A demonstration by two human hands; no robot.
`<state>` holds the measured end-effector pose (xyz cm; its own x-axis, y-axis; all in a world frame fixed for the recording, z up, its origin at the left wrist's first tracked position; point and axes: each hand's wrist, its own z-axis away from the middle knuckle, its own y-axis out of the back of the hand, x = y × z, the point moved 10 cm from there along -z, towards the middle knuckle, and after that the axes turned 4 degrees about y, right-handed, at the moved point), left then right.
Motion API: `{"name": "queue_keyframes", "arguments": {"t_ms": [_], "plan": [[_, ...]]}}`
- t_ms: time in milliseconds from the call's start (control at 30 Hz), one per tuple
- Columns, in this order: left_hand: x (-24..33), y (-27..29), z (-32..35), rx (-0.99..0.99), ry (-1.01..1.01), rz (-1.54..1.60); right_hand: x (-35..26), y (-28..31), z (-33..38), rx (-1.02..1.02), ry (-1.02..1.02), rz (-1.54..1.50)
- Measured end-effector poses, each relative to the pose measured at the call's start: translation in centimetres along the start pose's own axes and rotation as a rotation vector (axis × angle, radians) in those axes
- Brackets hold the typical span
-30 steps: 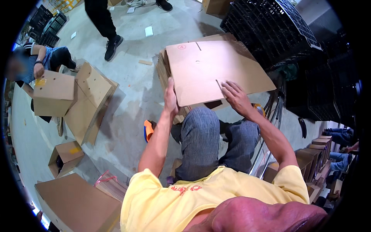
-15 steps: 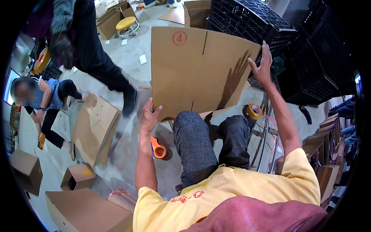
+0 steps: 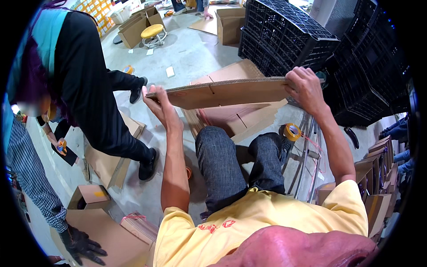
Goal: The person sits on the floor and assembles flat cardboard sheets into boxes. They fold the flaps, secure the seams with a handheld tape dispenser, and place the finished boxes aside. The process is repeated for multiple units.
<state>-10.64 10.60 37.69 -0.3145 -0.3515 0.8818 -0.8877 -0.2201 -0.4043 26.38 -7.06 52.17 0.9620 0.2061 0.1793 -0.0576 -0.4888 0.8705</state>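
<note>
A flattened cardboard box (image 3: 231, 94) hangs in front of my knees, tipped so that its long edge faces me. My left hand (image 3: 163, 107) grips its left end, fingers bent at the edge. At the right end my right hand (image 3: 307, 91) is closed over the corner. Beneath it, just past my knees, lies a pile of flattened cardboard boxes (image 3: 254, 125), partly covered by the held one. A tape roll (image 3: 292, 131) is by my right knee. An orange tape dispenser (image 3: 189, 172) shows only a sliver beside my left forearm.
At left a person in black trousers (image 3: 89, 84) stands close, a gloved hand (image 3: 82, 244) on a large carton (image 3: 111, 229). More flat cardboard (image 3: 104, 162) lies behind their leg. Black plastic crates (image 3: 284, 38) are stacked ahead right; a metal frame (image 3: 307, 158) stands right of my knees.
The box in my hands has swung from facing me broadside to nearly edge-on, uncovering the pile beneath. Both hands shifted their hold. The person at left stepped nearer and put a gloved hand on the carton.
</note>
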Motion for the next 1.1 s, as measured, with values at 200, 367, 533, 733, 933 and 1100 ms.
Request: {"name": "queue_keyframes", "arguments": {"t_ms": [200, 367, 533, 733, 933, 1100], "plan": [[-1.3, -2.6, -2.3, -0.034, -0.064, -0.187, 1.8, -3.5, 2.5, -0.318, -0.108, -0.612], [-1.5, -3.9, -3.0, 0.038, -0.114, -0.303, 6.1, -6.2, 5.3, -0.62, -0.314, -0.886], [-2.3, -4.3, -4.0, -0.046, -0.031, -0.145, 7.3, -9.0, 6.7, -0.789, -0.346, -1.203], [-2.9, -5.0, -4.5, -0.238, -0.008, -0.085, 7.9, -10.5, 6.9, -0.716, -0.366, -1.403], [-2.7, -3.2, -4.4, -0.281, 0.03, -0.188, 9.2, -6.9, 4.2, -0.525, -0.31, -0.895], [-4.0, -1.8, -1.3, -0.051, 0.151, -0.141, 2.5, -6.0, 3.6, -0.617, 0.054, -0.488]]}}
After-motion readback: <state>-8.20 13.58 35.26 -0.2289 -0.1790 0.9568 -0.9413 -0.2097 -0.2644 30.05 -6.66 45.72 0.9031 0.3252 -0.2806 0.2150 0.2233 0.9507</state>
